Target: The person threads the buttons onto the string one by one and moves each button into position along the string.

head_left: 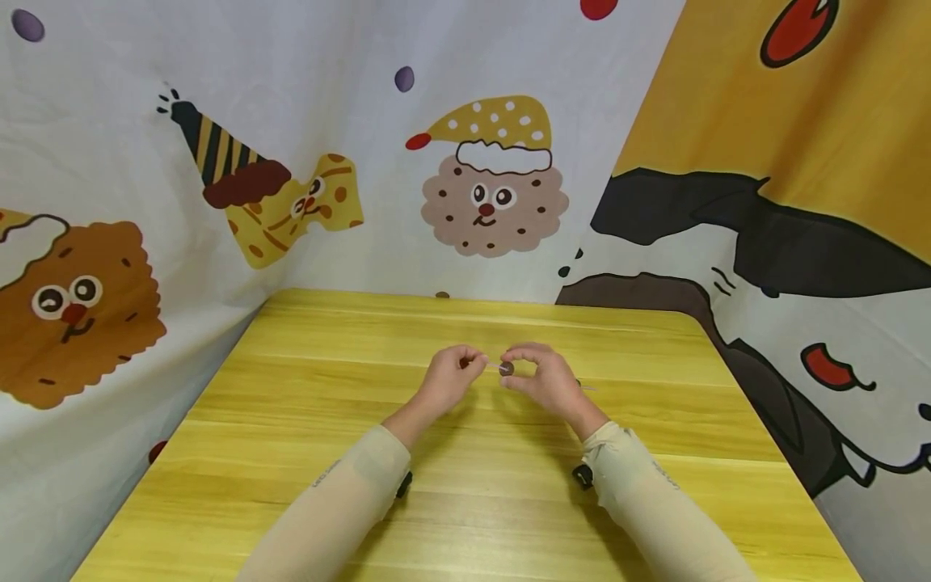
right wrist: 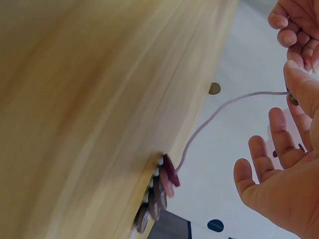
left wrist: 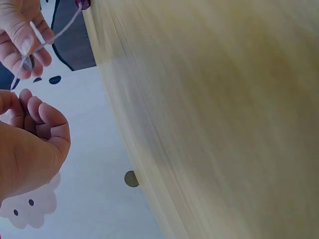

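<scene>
Above the table's middle, my left hand (head_left: pixel 447 380) pinches the end of a thin pale pink string (head_left: pixel 493 364) between thumb and forefinger. A small dark round disc (head_left: pixel 506 369) sits between the right hand's (head_left: pixel 545 378) thumb and forefinger, its other fingers loosely spread in the right wrist view. At the disc (left wrist: pixel 28 63) the string runs through to the left hand's fingertips. From my right hand the string (right wrist: pixel 219 110) curves down to a row of strung discs (right wrist: pixel 158 194), crimson, pinkish and dark brown, with small white beads between them.
The hands work over a wood-grain table (head_left: pixel 465 501), with the strung row lying partly hidden behind the right hand. A cartoon-printed cloth (head_left: pixel 349 97) hangs along the table's back and sides. Dark wrist devices (head_left: pixel 583 477) show at the sleeve cuffs.
</scene>
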A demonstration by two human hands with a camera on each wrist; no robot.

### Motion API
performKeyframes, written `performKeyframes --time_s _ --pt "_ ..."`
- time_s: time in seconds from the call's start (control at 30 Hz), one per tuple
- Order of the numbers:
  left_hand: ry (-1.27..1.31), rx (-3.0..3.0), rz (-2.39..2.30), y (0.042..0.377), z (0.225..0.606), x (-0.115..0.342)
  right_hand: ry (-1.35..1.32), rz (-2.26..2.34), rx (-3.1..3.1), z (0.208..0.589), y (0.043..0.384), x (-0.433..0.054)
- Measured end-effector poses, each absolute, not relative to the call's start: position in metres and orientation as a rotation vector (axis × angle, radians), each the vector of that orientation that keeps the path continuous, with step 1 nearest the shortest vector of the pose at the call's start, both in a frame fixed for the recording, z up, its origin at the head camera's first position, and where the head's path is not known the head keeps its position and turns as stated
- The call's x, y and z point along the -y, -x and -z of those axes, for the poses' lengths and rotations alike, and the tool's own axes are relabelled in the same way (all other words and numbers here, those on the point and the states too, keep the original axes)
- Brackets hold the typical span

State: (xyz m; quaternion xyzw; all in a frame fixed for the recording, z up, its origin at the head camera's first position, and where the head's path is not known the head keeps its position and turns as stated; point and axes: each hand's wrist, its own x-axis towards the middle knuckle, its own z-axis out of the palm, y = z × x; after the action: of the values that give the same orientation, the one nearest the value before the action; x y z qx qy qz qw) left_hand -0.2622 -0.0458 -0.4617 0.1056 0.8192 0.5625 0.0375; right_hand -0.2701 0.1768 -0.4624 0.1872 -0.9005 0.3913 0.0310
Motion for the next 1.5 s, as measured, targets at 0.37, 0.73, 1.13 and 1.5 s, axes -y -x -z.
performKeyframes --time_s 0.37,0.73,1.13,1.5 --pt "-0.300 -2.541 -1.713 0.262 0.463 0.049 -0.600 -1.169 2.775 0.465 0.271 -0.198" --pt "-0.314 -2.541 -1.689 0.261 0.461 0.055 -0.604 -1.094 2.778 0.466 0.272 -0.217" --pt "-0.334 -2.525 -1.698 0.258 0.460 0.057 -0.547 -1.114 2.821 0.469 0.273 -0.237" --pt "-0.294 -2.525 -1.692 0.259 0.458 0.063 -0.490 -1.061 2.917 0.472 0.276 -0.248"
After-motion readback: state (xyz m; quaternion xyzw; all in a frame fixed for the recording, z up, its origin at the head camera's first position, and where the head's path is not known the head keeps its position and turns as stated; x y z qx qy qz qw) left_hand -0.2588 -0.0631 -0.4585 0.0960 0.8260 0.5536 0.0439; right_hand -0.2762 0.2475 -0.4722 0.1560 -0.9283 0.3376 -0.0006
